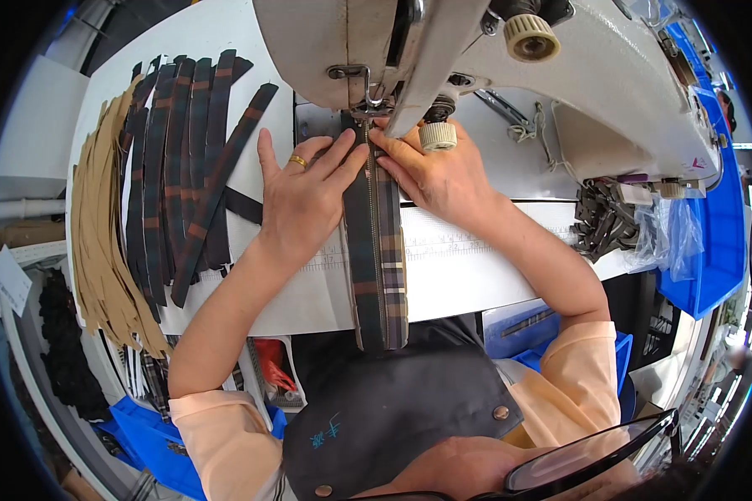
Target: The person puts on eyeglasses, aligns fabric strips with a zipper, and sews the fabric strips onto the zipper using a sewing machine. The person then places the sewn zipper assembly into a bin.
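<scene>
A plaid fabric strip with a zipper [378, 275] runs from under the sewing machine's presser foot [372, 108] down to the table's front edge. Its left side is dark green plaid, its right side a lighter beige plaid. My left hand [303, 199], a ring on one finger, lies with fingers stretched out, the tips pressing on the strip's left side. On the other side, my right hand [434, 171] has its fingers bent and closed at the strip's right edge, close to the needle area. The machine head hides part of the right fingertips' contact.
Dark plaid strips [180, 167] and tan strips [109, 217] lie in piles on the left of the table. The sewing machine arm [593, 100] spans overhead. To the right are a heap of dark pieces [602, 221], a clear plastic bag [673, 234] and a blue bin [714, 250].
</scene>
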Demonstrator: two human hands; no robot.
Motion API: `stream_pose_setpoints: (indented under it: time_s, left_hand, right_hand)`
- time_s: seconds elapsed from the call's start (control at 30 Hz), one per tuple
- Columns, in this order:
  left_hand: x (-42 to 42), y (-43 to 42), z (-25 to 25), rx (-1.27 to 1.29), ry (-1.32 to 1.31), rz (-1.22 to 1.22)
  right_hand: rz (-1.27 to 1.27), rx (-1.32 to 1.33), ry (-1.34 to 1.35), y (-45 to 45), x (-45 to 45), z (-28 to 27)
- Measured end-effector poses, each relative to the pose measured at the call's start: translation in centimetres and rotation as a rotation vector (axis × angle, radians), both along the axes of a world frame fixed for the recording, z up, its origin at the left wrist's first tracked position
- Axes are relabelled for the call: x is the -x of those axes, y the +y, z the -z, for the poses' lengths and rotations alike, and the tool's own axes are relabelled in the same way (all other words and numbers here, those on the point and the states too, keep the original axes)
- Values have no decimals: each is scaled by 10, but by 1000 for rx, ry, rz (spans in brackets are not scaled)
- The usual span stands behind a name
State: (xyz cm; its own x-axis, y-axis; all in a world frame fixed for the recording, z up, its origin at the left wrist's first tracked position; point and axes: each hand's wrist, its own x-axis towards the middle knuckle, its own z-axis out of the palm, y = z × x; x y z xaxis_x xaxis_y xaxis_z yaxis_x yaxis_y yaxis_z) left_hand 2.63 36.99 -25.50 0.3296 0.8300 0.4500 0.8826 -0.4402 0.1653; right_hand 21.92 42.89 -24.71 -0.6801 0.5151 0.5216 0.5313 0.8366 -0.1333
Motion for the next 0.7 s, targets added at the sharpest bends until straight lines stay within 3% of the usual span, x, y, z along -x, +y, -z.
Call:
stream_pose_setpoints:
  time_s: [0.3, 0.5, 0.7]
  left_hand:
    - [-3, -3, 2, -15, -2, -4]
    - [-2, -2, 3, -19, 12, -11]
    - [-1, -1, 3, -39, 8, 27]
  right_hand:
    - [-52, 37, 77, 3, -4, 0]
    - [22, 63, -86, -4, -4, -5]
    - [30, 43, -13, 3, -5, 11]
